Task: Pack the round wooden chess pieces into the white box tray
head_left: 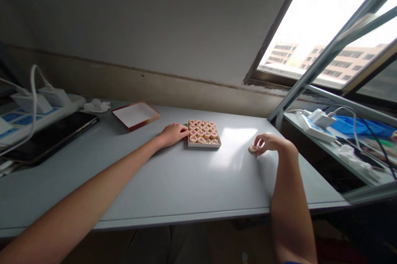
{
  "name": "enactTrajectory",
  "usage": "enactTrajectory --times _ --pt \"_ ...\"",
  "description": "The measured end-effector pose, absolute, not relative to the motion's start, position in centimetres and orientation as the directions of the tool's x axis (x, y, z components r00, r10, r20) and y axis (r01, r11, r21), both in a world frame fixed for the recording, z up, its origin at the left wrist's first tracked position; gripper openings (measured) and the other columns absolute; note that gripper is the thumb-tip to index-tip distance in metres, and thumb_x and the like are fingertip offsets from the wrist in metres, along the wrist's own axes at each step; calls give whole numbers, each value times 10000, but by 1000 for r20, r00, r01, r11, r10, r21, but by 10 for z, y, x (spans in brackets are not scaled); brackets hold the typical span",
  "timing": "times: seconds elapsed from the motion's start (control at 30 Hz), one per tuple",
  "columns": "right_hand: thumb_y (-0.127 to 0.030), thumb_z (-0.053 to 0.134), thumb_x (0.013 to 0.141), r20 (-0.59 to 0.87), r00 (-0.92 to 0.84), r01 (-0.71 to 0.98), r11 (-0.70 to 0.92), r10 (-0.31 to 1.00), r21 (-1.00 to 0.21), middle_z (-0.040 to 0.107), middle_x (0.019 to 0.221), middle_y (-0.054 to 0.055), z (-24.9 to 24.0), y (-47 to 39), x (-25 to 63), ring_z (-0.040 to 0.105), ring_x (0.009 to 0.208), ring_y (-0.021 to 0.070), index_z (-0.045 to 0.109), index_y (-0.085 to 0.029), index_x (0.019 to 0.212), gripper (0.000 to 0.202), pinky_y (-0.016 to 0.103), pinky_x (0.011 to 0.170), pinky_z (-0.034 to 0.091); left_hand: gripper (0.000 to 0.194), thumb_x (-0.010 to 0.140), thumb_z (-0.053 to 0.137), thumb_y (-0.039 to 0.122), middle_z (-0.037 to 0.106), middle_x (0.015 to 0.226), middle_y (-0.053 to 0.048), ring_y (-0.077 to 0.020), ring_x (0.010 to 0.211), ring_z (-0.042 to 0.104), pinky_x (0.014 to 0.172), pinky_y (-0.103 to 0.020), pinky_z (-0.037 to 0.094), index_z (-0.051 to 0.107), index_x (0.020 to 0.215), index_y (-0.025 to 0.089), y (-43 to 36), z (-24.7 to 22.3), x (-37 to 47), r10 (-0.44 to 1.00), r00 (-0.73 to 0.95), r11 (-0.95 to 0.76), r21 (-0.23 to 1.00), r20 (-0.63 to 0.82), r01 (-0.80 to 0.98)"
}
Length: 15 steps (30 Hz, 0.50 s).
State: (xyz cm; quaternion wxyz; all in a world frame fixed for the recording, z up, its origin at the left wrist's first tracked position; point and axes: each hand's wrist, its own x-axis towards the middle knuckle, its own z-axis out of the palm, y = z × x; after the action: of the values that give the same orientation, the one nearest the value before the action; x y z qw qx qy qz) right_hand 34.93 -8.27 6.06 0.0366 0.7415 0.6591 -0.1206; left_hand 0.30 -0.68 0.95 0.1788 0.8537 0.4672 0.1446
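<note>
A shallow white box point(204, 145) sits mid-table, packed with round wooden Chinese chess pieces point(200, 133). Most pieces carry red characters; a couple at the front right have black ones. My left hand point(173, 135) is closed at the box's left side, its fingertips on the edge. To the right of the box, my right hand point(269, 142) pinches a Chinese chess piece point(258, 147) low at the tabletop. Another Chinese chess piece point(252, 149) lies flat against it, just left of the fingertips. The fingers partly cover the pinched piece.
The box lid point(135, 115) lies inside up at the back left. Farther left are a black tablet point(52, 135), a power strip point(72, 104) with chargers and cables, and crumpled white tissue point(96, 105). A metal frame point(297, 86) and a cluttered lower shelf point(350, 148) border the right.
</note>
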Motion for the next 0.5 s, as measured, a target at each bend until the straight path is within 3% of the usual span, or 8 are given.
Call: enactTrajectory --times 0.17,0.3,0.5 --pt "-224 699 531 -314 72 956 -155 947 -249 666 802 43 54 -72 340 611 650 171 640 -192 753 232 239 535 450 348 785 340 382 648 752 -35 -176 677 527 558 -252 269 610 665 198 -7 10 3 848 524 -502 443 83 743" --pt "-254 648 593 -329 20 938 -131 944 -320 655 752 42 54 -69 332 595 612 167 643 -186 745 167 249 514 442 335 788 350 377 651 757 -29 -170 671 530 551 -249 264 602 662 195 -7 10 3 844 531 -509 435 80 743" --pt "-187 659 553 -245 32 918 -125 969 -377 647 786 50 55 -70 329 606 720 188 630 -179 841 289 253 589 469 358 793 339 388 654 752 -35 -179 683 542 549 -253 275 608 660 194 -7 10 3 839 538 -517 440 88 734"
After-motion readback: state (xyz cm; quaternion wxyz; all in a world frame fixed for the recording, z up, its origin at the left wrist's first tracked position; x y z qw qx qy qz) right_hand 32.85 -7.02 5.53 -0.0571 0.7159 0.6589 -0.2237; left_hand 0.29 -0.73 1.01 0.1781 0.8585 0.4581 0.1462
